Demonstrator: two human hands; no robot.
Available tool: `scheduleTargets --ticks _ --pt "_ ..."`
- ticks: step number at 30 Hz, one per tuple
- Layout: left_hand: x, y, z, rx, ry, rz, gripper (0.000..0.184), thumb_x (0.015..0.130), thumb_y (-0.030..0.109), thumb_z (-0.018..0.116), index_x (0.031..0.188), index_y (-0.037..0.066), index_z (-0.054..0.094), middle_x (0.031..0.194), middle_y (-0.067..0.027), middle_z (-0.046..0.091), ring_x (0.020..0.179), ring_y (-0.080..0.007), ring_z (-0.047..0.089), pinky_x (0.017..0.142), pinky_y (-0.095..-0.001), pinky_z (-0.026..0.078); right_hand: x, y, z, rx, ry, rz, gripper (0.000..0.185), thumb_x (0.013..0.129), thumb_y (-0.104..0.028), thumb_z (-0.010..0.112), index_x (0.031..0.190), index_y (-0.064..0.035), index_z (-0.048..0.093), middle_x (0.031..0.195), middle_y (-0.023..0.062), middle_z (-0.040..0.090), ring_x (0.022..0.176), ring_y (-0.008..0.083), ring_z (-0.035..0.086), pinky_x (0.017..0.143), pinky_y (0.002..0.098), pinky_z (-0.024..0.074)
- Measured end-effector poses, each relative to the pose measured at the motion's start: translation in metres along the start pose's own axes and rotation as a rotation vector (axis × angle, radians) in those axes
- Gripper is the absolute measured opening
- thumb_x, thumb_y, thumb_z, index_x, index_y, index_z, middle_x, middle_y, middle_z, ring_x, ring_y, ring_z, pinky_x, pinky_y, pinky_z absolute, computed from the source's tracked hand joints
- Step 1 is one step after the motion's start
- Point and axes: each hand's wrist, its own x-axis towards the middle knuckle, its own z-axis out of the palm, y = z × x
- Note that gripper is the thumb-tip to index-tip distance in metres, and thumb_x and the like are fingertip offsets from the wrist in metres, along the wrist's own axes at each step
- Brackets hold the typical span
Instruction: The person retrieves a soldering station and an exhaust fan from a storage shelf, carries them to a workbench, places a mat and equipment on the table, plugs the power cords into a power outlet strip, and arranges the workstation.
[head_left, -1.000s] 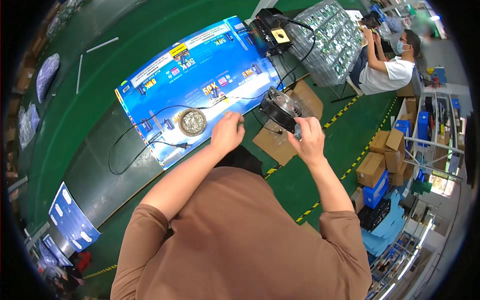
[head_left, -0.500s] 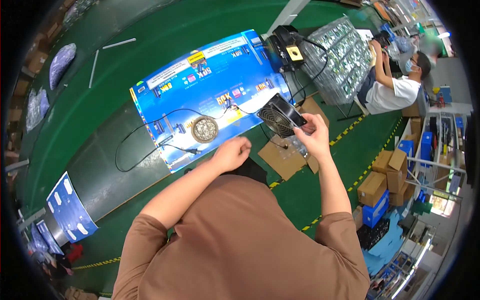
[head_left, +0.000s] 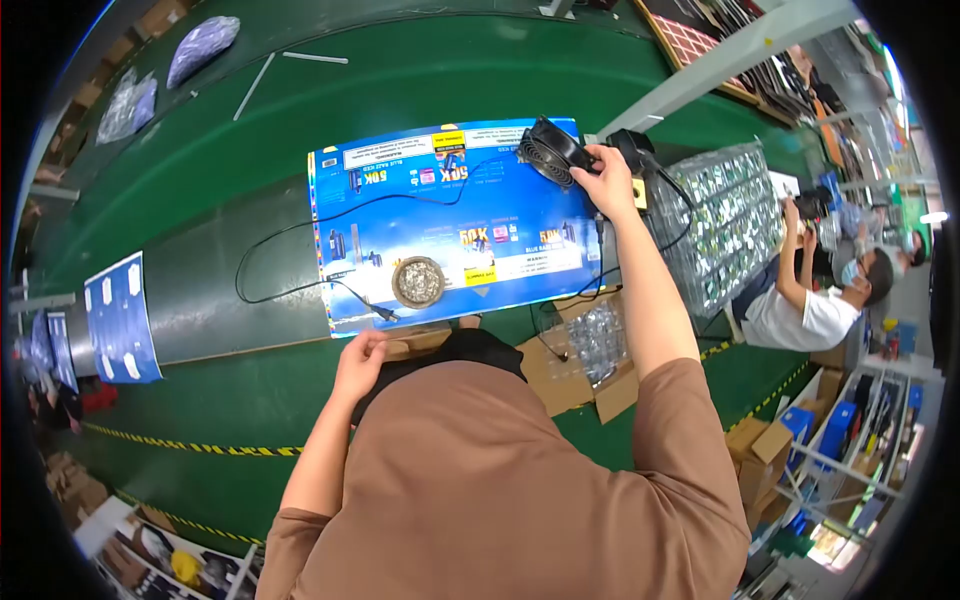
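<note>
My right hand (head_left: pixel 605 182) grips the edge of a black fan (head_left: pixel 550 158) with a round, ringed guard. The fan is tilted at the far right part of a blue printed sheet (head_left: pixel 400 240), which covers the workbench. A thin black cable (head_left: pixel 345 208) loops from near the fan across the sheet and ends in a plug (head_left: pixel 385 313) at the front left. My left hand (head_left: pixel 360 362) is at the sheet's front edge, below the plug, its fingers curled together with nothing visible in them. A round dish of grainy, silvery-brown material (head_left: pixel 418 282) sits on the sheet.
Right of the sheet stands a black device with a yellow pad (head_left: pixel 638 193), beside stacked clear trays of green parts (head_left: pixel 725 220). An open cardboard box (head_left: pixel 570 370) with clear plastic is below. A masked person (head_left: pixel 815 310) works at the right. A metal post (head_left: pixel 740 60) rises behind.
My right hand has carried the fan away from me, to the far edge of the sheet. My left hand has moved left and nearer to my body. The view has turned.
</note>
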Motion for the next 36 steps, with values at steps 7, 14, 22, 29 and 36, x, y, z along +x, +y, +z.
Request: scheduleTargets --ticks 7,14,22,29,36 --pt "-0.023 -0.006 0.034 -0.305 0.099 -0.16 0.015 0.091 0.015 0.053 0.1 0.004 0.058 0.084 -0.0018 0.062 0.071 -0.0089 0.056 0.065 -0.023 0.046 0.044 0.029 0.009 -0.052 -0.175 0.015 0.045 0.067 -0.019 0.075 0.105 -0.0009 0.06 0.099 0.0142 0.058 0.089 0.0265 0.06 0.08 0.0355 0.0491" --pt "-0.014 -0.011 0.037 -0.294 0.157 -0.17 0.016 0.092 0.015 0.053 0.102 0.004 0.058 0.085 -0.0013 0.063 0.072 -0.0082 0.056 0.065 -0.0226 0.046 0.056 0.021 -0.006 -0.248 -0.46 -0.101 0.046 0.063 -0.019 0.076 0.101 0.0002 0.06 0.099 0.0191 0.059 0.095 0.034 0.058 0.084 0.0391 0.0467" --pt "0.004 -0.006 0.014 -0.329 0.237 -0.173 0.017 0.09 0.013 0.054 0.102 0.002 0.058 0.082 -0.0008 0.061 0.071 -0.0077 0.055 0.065 -0.0217 0.045 0.015 0.01 0.001 -0.186 -0.308 -0.089 0.047 0.066 -0.021 0.076 0.105 -0.0003 0.058 0.1 0.0165 0.059 0.095 0.0332 0.058 0.083 0.039 0.0471" --pt "0.045 -0.053 -0.048 0.063 0.841 -0.079 0.028 0.082 0.018 0.061 0.102 0.0 0.055 0.087 -0.0097 0.059 0.077 -0.0224 0.057 0.073 -0.0344 0.048 0.005 0.009 0.005 -0.254 -0.107 -0.228 0.056 0.069 -0.021 0.074 0.117 -0.0007 0.051 0.111 0.0193 0.053 0.099 0.0345 0.055 0.086 0.04 0.0452" --pt "0.088 -0.056 -0.087 0.063 1.077 -0.357 0.048 0.078 0.022 0.061 0.114 -0.007 0.048 0.096 -0.0186 0.057 0.089 -0.0327 0.057 0.081 -0.0403 0.045 -0.09 -0.038 0.019 0.164 0.107 -0.193 0.045 0.079 -0.004 0.064 0.121 0.0004 0.049 0.107 0.0125 0.055 0.087 0.0194 0.059 0.077 0.0299 0.0488"
